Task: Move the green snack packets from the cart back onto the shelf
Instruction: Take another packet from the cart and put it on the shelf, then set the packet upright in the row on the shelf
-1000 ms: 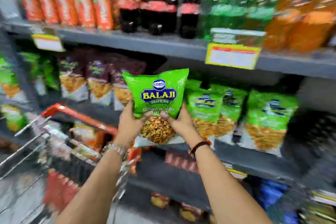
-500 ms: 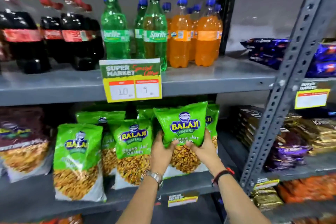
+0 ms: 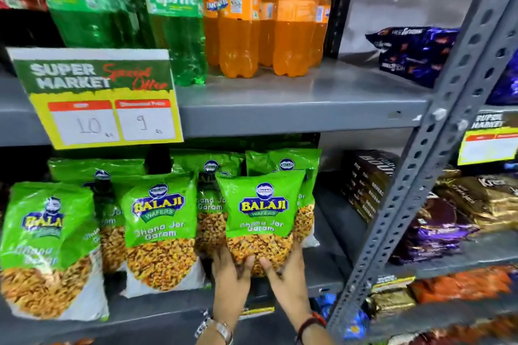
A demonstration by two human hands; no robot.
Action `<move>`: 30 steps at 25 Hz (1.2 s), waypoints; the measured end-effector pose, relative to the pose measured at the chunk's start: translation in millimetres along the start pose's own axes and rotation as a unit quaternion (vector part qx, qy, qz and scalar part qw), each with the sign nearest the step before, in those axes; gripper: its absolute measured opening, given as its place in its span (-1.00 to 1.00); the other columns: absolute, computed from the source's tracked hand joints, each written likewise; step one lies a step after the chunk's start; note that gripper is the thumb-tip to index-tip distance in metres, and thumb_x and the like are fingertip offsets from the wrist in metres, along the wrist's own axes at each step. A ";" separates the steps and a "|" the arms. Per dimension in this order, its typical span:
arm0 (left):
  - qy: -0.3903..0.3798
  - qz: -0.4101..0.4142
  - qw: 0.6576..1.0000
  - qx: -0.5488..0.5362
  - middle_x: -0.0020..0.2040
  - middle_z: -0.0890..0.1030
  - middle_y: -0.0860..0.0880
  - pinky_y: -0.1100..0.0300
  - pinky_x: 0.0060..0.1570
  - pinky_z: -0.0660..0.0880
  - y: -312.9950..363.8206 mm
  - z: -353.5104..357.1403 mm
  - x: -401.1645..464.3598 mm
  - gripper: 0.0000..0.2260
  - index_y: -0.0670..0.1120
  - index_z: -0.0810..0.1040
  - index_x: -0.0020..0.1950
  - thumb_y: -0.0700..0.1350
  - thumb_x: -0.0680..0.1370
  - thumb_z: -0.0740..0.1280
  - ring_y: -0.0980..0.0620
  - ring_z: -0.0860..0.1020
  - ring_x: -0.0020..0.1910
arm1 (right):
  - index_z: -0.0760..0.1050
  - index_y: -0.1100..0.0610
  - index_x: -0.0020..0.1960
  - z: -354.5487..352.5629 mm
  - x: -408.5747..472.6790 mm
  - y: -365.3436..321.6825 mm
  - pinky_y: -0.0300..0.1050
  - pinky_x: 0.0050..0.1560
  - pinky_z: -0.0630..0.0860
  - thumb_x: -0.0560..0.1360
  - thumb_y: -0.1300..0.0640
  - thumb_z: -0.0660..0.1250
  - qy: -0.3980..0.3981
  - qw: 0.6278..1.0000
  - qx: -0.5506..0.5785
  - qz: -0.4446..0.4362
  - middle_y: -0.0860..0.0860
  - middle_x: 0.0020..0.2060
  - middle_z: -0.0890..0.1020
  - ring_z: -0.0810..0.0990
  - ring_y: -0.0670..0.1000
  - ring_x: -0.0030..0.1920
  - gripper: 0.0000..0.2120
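A green Balaji snack packet stands upright at the right end of the green row on the grey middle shelf. My left hand and my right hand both grip its bottom edge from below. Several more green packets stand beside it: one just to the left, one at the far left, others behind. The cart is out of view.
A slotted grey upright rises just right of my hands. Sprite bottles and orange bottles stand on the shelf above, with a price card hanging from its edge. Brown and purple packs fill the right bay.
The view swung right from the cart to the shelf and closed in. Both hands carried the green packet into the row's right end and slid down to its bottom edge.
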State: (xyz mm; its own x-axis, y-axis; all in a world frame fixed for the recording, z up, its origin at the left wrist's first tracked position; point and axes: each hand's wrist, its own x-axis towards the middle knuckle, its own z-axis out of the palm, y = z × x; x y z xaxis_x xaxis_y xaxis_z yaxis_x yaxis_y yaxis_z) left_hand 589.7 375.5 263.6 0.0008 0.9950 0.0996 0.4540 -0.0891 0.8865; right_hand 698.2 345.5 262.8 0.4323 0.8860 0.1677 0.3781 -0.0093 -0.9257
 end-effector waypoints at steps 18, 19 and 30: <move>0.108 0.078 0.989 0.067 0.25 0.40 -0.29 -0.12 0.23 0.33 15.8 -13.3 -28.8 -0.34 -0.06 0.24 0.29 0.37 0.37 0.05 -0.22 0.33 0.25 | 0.16 0.08 0.31 -32.8 -22.2 5.3 0.05 0.27 0.29 0.41 -0.36 -0.11 0.156 0.981 -0.069 -0.094 0.04 0.22 0.19 0.24 0.15 0.24 -0.34; 0.157 0.079 0.981 0.084 0.22 0.41 -0.31 -0.16 0.20 0.35 5.5 -32.6 -28.5 -0.38 -0.06 0.25 0.27 0.35 0.40 0.01 -0.27 0.36 0.22 | 0.22 0.08 0.25 -19.2 -28.5 -6.8 -0.02 0.26 0.29 0.46 -0.29 -0.12 0.156 0.976 -0.075 -0.132 0.03 0.15 0.21 0.26 0.12 0.19 -0.44; 0.070 -0.035 0.997 0.022 0.43 0.16 -0.30 -0.07 0.41 0.10 -64.4 -136.1 5.6 -0.09 -0.17 -0.01 0.43 0.42 0.31 0.09 -0.22 0.10 0.44 | 0.02 0.17 0.40 123.3 -27.1 -54.3 0.00 0.28 0.34 0.45 -0.02 0.28 -0.215 0.973 -0.079 -0.021 0.17 0.38 0.21 0.32 0.17 0.33 -0.33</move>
State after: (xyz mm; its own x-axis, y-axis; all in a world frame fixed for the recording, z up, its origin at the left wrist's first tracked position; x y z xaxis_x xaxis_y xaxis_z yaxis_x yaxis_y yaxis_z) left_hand 439.1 380.8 268.6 -0.1551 0.9825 0.1035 0.4871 -0.0151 0.8732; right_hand 565.0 379.2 266.7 0.0446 0.9989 0.0155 0.5234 -0.0101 -0.8520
